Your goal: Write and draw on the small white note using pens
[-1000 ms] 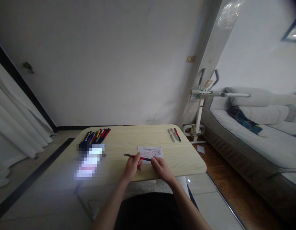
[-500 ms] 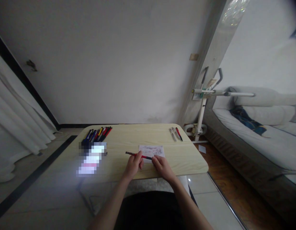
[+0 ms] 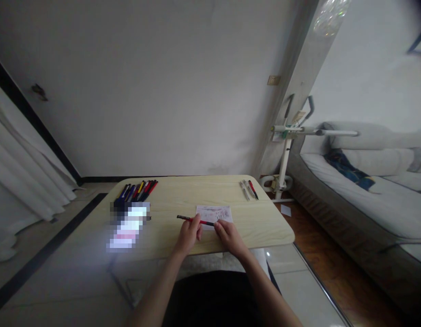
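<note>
A red and black pen (image 3: 206, 222) lies nearly level across both hands, above the near part of the table. My left hand (image 3: 189, 232) pinches it around the middle, and its black left end sticks out past the fingers. At the pen's dark right end, the fingers of my right hand (image 3: 228, 233) are closed on it. Under and just behind the pen is a sheet of paper (image 3: 213, 212) with reddish and dark scribbles. Part of the sheet is hidden by the hands.
Several pens and markers (image 3: 137, 190) lie grouped at the table's left back. A few more pens (image 3: 248, 189) are at the right back. A blurred-out bright screen (image 3: 128, 227) is on the left of the wooden-topped table (image 3: 183, 193). White exercise equipment (image 3: 284, 159) stands beyond the right edge.
The whole view has shifted slightly, so things appear a little further left. Both hands keep the same hold on the pen.
</note>
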Demonstrator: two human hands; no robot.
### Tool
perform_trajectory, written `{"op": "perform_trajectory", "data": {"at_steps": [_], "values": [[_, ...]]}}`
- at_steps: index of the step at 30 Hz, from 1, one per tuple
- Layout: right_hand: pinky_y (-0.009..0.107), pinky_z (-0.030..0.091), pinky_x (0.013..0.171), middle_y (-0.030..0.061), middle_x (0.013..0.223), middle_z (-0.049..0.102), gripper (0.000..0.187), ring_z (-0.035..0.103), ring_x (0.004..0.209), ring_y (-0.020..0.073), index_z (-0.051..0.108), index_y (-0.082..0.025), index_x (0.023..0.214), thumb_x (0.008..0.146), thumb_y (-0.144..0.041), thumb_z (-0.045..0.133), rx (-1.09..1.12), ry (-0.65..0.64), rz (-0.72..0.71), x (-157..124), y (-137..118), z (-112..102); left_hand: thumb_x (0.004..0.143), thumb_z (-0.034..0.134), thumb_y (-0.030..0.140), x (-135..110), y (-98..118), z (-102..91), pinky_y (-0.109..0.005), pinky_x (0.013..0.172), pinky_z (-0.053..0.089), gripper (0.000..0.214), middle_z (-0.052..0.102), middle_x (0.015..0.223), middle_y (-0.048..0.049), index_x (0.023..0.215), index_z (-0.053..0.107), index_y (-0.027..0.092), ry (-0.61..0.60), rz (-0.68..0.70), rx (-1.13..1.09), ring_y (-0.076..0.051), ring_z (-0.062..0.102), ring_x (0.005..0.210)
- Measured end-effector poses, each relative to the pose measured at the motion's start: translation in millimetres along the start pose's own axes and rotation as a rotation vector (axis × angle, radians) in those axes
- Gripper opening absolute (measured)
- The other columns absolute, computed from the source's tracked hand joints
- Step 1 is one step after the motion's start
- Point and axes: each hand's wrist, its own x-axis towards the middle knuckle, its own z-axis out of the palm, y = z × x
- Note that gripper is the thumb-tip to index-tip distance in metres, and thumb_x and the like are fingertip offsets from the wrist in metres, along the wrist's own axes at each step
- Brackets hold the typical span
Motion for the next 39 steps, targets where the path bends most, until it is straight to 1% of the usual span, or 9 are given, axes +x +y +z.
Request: {"op": "perform_trajectory", "data": {"at_steps": [4, 8, 12, 15, 20, 24, 29, 33, 39], "values": [[0.022, 0.032, 0.052, -0.0022, 0.054, 0.045, 0.036, 0.042, 0.053, 0.0105, 0.044, -0.017, 0.058, 0.085, -0.04, 0.035, 0.035, -0.01, 0.01, -0.8, 0.9, 0.4, 0.077, 0.037, 0.046, -1.2, 0.7, 0.2, -0.024, 0.048, 0.035, 0.047, 0.041, 0.034, 0.0014, 0.038, 0.034, 0.019, 0.002, -0.006, -0.037, -0.01, 0.041, 0.036], [0.021, 0.033, 0.052, -0.0019, 0.053, 0.046, 0.037, 0.043, 0.052, 0.0105, 0.051, -0.016, 0.063, 0.085, -0.04, 0.034, 0.066, -0.022, 0.021, -1.7, -0.4, 1.1, 0.078, 0.037, 0.047, -2.5, 2.8, 0.1, -0.024, 0.048, 0.035, 0.044, 0.043, 0.036, 0.0018, 0.043, 0.033, 0.02, 0.001, -0.016, -0.092, -0.011, 0.043, 0.038], [0.021, 0.034, 0.053, -0.0021, 0.054, 0.047, 0.035, 0.045, 0.053, 0.0107, 0.056, -0.016, 0.071, 0.085, -0.04, 0.035, 0.076, 0.013, 0.034, -1.3, -1.5, 1.9, 0.079, 0.037, 0.046, -3.7, 4.6, 0.0, -0.024, 0.049, 0.035, 0.042, 0.044, 0.038, 0.0024, 0.046, 0.034, 0.02, -0.001, 0.002, -0.128, -0.011, 0.044, 0.04], [0.021, 0.034, 0.053, -0.002, 0.053, 0.047, 0.036, 0.045, 0.052, 0.0108, 0.057, -0.016, 0.073, 0.085, -0.041, 0.035, 0.074, 0.045, 0.054, -0.4, 0.0, 2.7, 0.08, 0.036, 0.044, -4.3, 4.5, 0.0, -0.024, 0.05, 0.036, 0.041, 0.044, 0.039, 0.0025, 0.047, 0.035, 0.019, 0.004, 0.009, -0.139, -0.011, 0.045, 0.041], [0.021, 0.034, 0.051, -0.0016, 0.051, 0.047, 0.039, 0.045, 0.051, 0.0108, 0.056, -0.015, 0.069, 0.084, -0.043, 0.034, 0.09, 0.075, 0.077, 0.6, 3.4, 3.4, 0.08, 0.035, 0.043, -3.7, 1.6, -0.7, -0.024, 0.05, 0.036, 0.042, 0.044, 0.039, 0.0025, 0.046, 0.034, 0.019, 0.005, -0.002, -0.149, -0.011, 0.045, 0.041], [0.021, 0.034, 0.051, -0.0018, 0.051, 0.047, 0.038, 0.045, 0.051, 0.0106, 0.055, -0.015, 0.067, 0.084, -0.043, 0.035, 0.092, 0.072, 0.077, 0.0, 3.1, 3.3, 0.08, 0.035, 0.043, -3.8, 1.8, -0.4, -0.024, 0.049, 0.036, 0.042, 0.044, 0.039, 0.0026, 0.046, 0.034, 0.019, 0.018, -0.004, -0.151, -0.011, 0.044, 0.041], [0.02, 0.034, 0.052, -0.0018, 0.052, 0.048, 0.036, 0.046, 0.052, 0.0104, 0.052, -0.016, 0.064, 0.085, -0.041, 0.036, 0.094, 0.067, 0.073, -1.3, 1.1, 2.2, 0.08, 0.036, 0.042, -5.1, 4.1, 0.5, -0.023, 0.051, 0.037, 0.04, 0.045, 0.039, 0.0026, 0.048, 0.037, 0.019, 0.048, 0.014, -0.136, -0.011, 0.045, 0.042], [0.02, 0.034, 0.05, -0.002, 0.051, 0.048, 0.036, 0.045, 0.051, 0.0102, 0.052, -0.016, 0.063, 0.084, -0.04, 0.036, 0.093, 0.072, 0.079, -1.7, -0.3, 1.1, 0.08, 0.037, 0.042, -5.0, 4.1, 0.3, -0.023, 0.051, 0.037, 0.04, 0.046, 0.04, 0.0022, 0.048, 0.04, 0.018, 0.049, 0.035, -0.104, -0.011, 0.045, 0.041], [0.02, 0.033, 0.05, -0.0022, 0.051, 0.047, 0.037, 0.045, 0.05, 0.01, 0.052, -0.016, 0.062, 0.085, -0.04, 0.036, 0.088, 0.072, 0.076, -1.6, -0.8, 0.8, 0.079, 0.036, 0.046, -4.7, 4.2, 1.8, -0.023, 0.047, 0.037, 0.04, 0.046, 0.04, 0.003, 0.052, 0.04, 0.018, 0.059, 0.004, -0.171, -0.011, 0.045, 0.04]]}}
